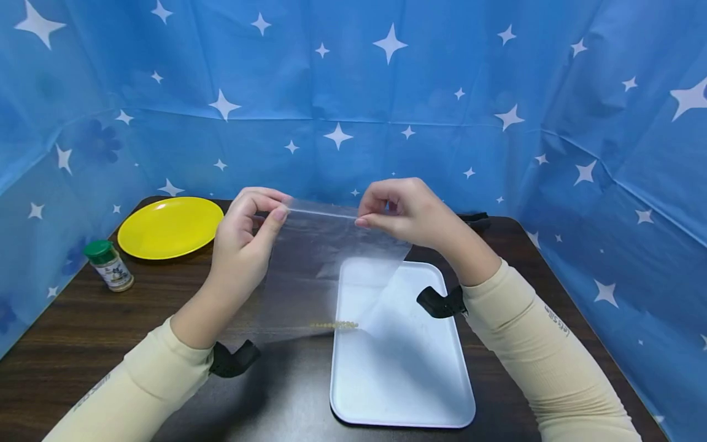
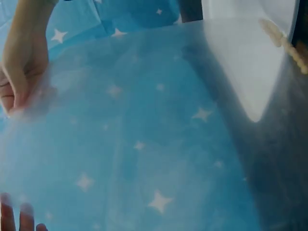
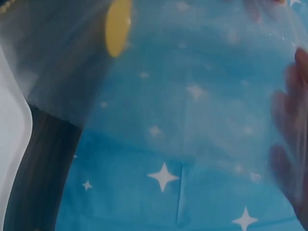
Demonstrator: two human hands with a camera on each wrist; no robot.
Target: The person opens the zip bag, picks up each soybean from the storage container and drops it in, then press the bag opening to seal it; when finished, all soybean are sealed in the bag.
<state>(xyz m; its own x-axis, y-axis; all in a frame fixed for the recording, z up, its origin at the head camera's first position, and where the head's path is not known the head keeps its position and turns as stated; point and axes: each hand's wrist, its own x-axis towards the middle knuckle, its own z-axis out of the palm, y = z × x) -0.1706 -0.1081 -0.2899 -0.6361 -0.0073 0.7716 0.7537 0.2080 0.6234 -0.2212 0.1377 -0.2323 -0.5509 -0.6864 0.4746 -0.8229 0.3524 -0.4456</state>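
A clear plastic zip bag (image 1: 317, 264) hangs upright between the two hands, its top edge stretched nearly level. The left hand (image 1: 243, 236) pinches the top edge at its left end, thumb toward the camera. Farther right along the same edge, the right hand (image 1: 405, 212) pinches it between thumb and fingers. Small yellowish grains (image 1: 342, 325) lie in a row at the bottom of the bag. Both wrist views look through the film; in the right wrist view, blurred fingers (image 3: 293, 110) show at the right side.
Behind and below the bag, a white tray (image 1: 403, 380) lies on the dark wooden table (image 1: 72, 368). A yellow plate (image 1: 170, 228) and a green-capped spice jar (image 1: 110, 266) stand at the left. Blue star-patterned curtain (image 1: 331, 73) encloses the table's back and sides.
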